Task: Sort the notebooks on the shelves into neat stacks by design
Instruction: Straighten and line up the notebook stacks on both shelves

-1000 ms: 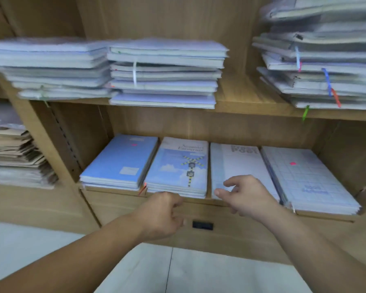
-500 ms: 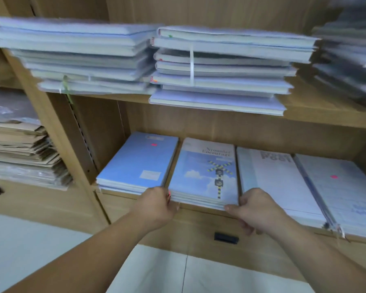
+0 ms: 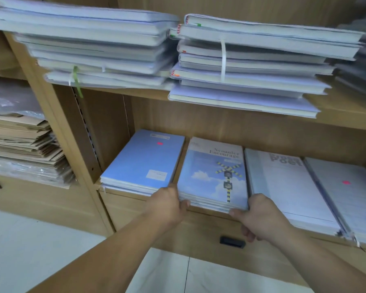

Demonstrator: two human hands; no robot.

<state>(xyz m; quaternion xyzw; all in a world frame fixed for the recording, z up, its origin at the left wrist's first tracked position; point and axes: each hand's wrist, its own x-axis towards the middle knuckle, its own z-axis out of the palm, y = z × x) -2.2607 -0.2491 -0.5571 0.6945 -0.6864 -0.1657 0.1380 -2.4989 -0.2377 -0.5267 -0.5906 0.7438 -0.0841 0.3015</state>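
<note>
Wooden shelving (image 3: 344, 120): filling the frame, its boards carrying flat piles so that each cover design is showing face up.
Brown paper pile (image 3: 21, 142): lying at middle left in the neighbouring bay, apart from the notebooks.
Upper stacks (image 3: 241, 66): sitting across the top of the frame with ragged edges overhanging the board; to my eye they are not yet squared.
Plain blue stack (image 3: 144, 163): lying on the lower shelf left of centre, just beside the sky-print one.
Left hand (image 3: 167, 206): grasping the sky-print stack's near left corner, thumb pressing its front edge, other fingers reaching into the gap beside the blue stack.
Sky-print stack (image 3: 215, 178): resting on the lower shelf at centre and being squeezed from both sides, probably to line up its loose books.
Right hand (image 3: 262, 216): gripping the near right corner, thumb lying under the front edge, remaining fingers curling below.
White lettered stack (image 3: 283, 187): lying right of centre, touching the right hand.
Grid stack (image 3: 351, 187): overlapping it at far right, likely needing separating.
</note>
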